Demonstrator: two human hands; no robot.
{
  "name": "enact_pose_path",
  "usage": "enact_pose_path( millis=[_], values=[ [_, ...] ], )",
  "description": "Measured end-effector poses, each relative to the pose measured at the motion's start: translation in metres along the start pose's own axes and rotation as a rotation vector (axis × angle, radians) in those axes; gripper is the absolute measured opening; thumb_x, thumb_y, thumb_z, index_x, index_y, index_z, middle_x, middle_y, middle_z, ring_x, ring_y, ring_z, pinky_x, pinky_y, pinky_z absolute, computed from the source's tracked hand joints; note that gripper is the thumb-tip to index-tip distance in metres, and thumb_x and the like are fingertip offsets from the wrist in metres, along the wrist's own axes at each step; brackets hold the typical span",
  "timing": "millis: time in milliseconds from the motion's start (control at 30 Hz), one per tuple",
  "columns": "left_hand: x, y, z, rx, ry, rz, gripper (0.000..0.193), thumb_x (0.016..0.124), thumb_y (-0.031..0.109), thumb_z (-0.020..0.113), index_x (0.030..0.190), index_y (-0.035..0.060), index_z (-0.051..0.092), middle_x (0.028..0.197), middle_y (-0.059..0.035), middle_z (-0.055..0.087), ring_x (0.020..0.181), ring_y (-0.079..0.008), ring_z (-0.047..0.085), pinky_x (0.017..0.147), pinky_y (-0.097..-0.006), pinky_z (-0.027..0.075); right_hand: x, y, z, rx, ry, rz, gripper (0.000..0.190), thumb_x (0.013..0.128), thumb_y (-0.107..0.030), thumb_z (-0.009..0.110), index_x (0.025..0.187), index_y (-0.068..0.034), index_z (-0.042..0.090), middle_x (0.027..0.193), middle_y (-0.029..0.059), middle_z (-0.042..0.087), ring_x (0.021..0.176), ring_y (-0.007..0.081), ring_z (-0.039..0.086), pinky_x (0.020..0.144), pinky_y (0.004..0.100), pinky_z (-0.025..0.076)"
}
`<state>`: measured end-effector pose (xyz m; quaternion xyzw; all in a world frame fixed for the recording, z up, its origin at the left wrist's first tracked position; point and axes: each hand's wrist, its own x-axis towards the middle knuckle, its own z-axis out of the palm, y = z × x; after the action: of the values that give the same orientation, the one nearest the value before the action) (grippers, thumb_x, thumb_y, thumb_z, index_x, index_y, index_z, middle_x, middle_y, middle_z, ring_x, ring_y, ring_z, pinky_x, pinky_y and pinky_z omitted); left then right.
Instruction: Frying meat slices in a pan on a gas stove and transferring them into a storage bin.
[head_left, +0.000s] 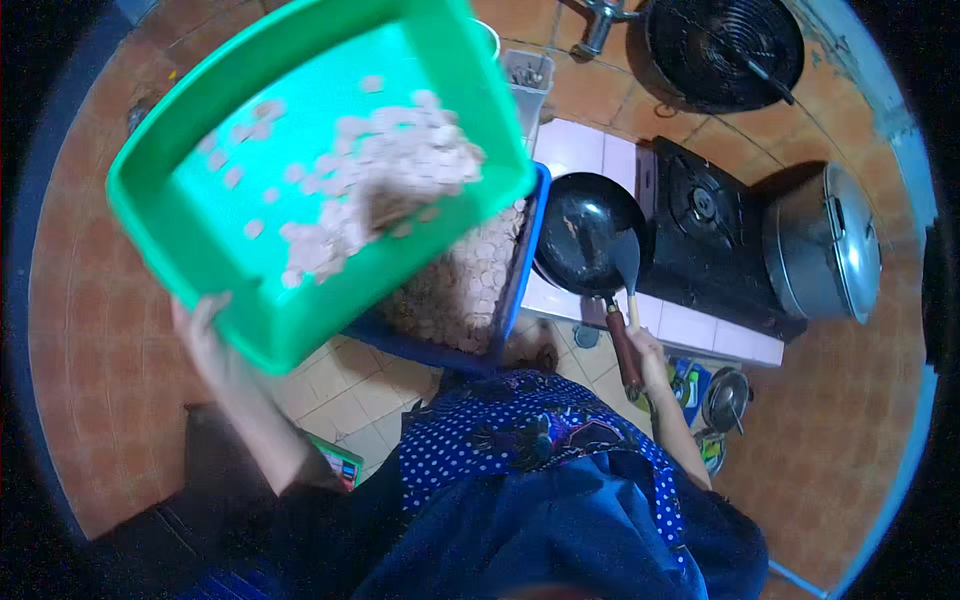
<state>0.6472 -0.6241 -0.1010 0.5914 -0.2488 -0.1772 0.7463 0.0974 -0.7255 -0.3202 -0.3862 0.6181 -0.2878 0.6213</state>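
Observation:
My left hand (206, 330) grips the near left corner of a large green plastic basin (315, 322), raised and tilted. Many small pale round slices (397, 150) lie in the basin, heaped towards its right side. Below it, partly covered, is a blue plastic tray (529, 262) holding more pale round pieces (480, 285). On the right, my right hand (646, 346) is closed around the pale handle of a spatula (628, 259), whose blade rests in a black wok (589, 225). The wok's brown wooden handle (621, 345) lies beside that hand.
A black gas stove (701, 202) on a white tiled counter (690, 326) carries a large lidded metal pot (825, 240). Beyond it stand a blackened pan (724, 52) and a clear plastic container (529, 79). Bottles and a lidded pan (726, 397) are low at the right.

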Motion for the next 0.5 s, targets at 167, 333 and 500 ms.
enact_pose_path(
  millis=[167, 333, 500],
  values=[
    [0.016, 0.007, 0.119, 0.159, -0.316, 0.062, 0.05, 0.063, -0.005, 0.055, 0.114, -0.0027, 0.055, 0.095, -0.0066, 0.061, 0.085, -0.0163, 0.06, 0.075, -0.0269, 0.05, 0.02, -0.033, -0.05, -0.26, 0.402, -0.507, 0.035, 0.094, -0.018, 0.051, 0.125, -0.003, 0.055, 0.1, 0.0064, 0.061, 0.085, 0.015, 0.056, 0.078, 0.0276, 0.046],
    [0.026, 0.016, 0.22, 0.275, -0.554, 0.223, 0.033, 0.065, -0.006, 0.055, 0.097, -0.0026, 0.063, 0.08, -0.0045, 0.063, 0.068, -0.0112, 0.057, 0.062, -0.0243, 0.045, 0.004, -0.213, -0.006, -0.586, 0.105, -0.891, 0.035, 0.092, -0.013, 0.052, 0.125, -0.001, 0.055, 0.121, 0.0151, 0.059, 0.108, 0.0207, 0.057, 0.093, 0.0308, 0.042],
    [0.038, 0.01, 0.284, 0.255, -0.748, 0.218, 0.034, 0.064, -0.007, 0.055, 0.097, -0.0015, 0.064, 0.081, -0.0062, 0.065, 0.072, -0.0126, 0.06, 0.065, -0.0257, 0.047, 0.095, -0.279, 0.007, -0.581, 0.124, -0.947, 0.03, 0.094, -0.015, 0.052, 0.121, -0.003, 0.059, 0.088, 0.0037, 0.062, 0.076, 0.0095, 0.052, 0.07, 0.0247, 0.044]
  ],
)
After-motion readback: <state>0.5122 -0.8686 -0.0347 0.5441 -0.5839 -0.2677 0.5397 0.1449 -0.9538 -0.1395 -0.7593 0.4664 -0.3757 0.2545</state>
